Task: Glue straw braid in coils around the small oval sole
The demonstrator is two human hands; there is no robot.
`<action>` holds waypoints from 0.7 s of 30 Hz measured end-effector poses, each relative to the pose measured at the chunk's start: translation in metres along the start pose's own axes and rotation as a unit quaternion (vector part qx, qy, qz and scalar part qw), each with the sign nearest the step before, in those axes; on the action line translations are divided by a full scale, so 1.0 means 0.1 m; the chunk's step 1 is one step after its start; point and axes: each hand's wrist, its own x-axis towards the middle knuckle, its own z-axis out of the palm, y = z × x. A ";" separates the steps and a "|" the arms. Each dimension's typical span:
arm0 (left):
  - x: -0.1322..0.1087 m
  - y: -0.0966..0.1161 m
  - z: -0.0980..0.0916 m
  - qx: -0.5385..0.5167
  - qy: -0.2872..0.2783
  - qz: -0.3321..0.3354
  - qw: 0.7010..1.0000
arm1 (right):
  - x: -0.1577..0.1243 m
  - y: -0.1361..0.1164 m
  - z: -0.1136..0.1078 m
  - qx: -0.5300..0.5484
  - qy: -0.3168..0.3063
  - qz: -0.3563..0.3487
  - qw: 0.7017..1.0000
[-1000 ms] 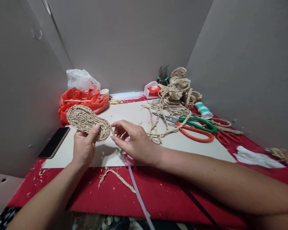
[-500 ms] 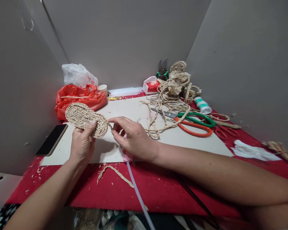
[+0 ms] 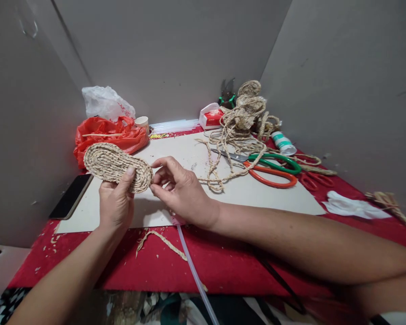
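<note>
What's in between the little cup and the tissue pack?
Long, see-through sticks lie between the cup and the tissue pack, as the head view shows.

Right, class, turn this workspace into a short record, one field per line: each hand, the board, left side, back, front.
Left hand: grips a coiled rope piece, thumb on top
Right hand: fingertips at the piece's right end; pinch unclear
Board: scissors with green and orange handles
Left side: phone, red bag
Back: paper cup, tissue pack, rope heap
Front: short braid on red cloth
</note>
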 end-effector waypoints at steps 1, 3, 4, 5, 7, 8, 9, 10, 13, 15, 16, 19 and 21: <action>0.00 0.00 0.00 0.000 0.007 0.005 1.000 | -0.01 0.00 0.01 0.015 -0.002 0.005 1.000; 0.00 0.01 0.01 -0.006 0.018 0.013 1.000 | -0.02 -0.01 0.02 0.045 -0.008 0.014 0.999; 0.00 0.01 0.01 -0.010 0.021 0.017 1.000 | -0.03 -0.01 0.02 0.059 -0.010 0.019 0.998; 0.00 0.02 0.02 -0.014 0.021 0.022 0.999 | -0.03 -0.01 0.02 0.072 -0.011 0.026 0.997; -0.01 0.03 0.04 -0.018 0.020 0.037 0.999 | -0.03 -0.03 0.03 0.097 -0.008 0.044 0.994; -0.02 0.03 0.05 -0.016 0.021 0.046 0.999 | -0.03 -0.04 0.02 0.112 -0.003 0.057 0.992; -0.03 0.03 0.05 -0.013 0.023 0.056 0.998 | -0.02 -0.05 0.02 0.129 0.002 0.071 0.989; -0.04 0.03 0.06 -0.009 0.024 0.065 0.998 | -0.01 -0.07 0.02 0.150 0.007 0.087 0.985; -0.05 0.02 0.06 0.000 0.025 0.083 0.996 | 0.03 -0.11 0.01 0.228 0.013 0.149 0.962; -0.05 0.01 0.05 0.016 0.025 0.089 0.996 | 0.05 -0.13 0.01 0.277 0.011 0.205 0.939; -0.06 0.00 0.05 0.029 0.026 0.094 0.995 | 0.06 -0.14 0.00 0.297 0.009 0.231 0.927; -0.07 -0.01 0.04 0.078 0.033 0.119 0.989 | 0.07 -0.15 0.01 0.322 0.007 0.272 0.907; -0.08 -0.01 0.03 0.106 0.037 0.137 0.984 | 0.06 -0.14 0.01 0.324 0.011 0.274 0.905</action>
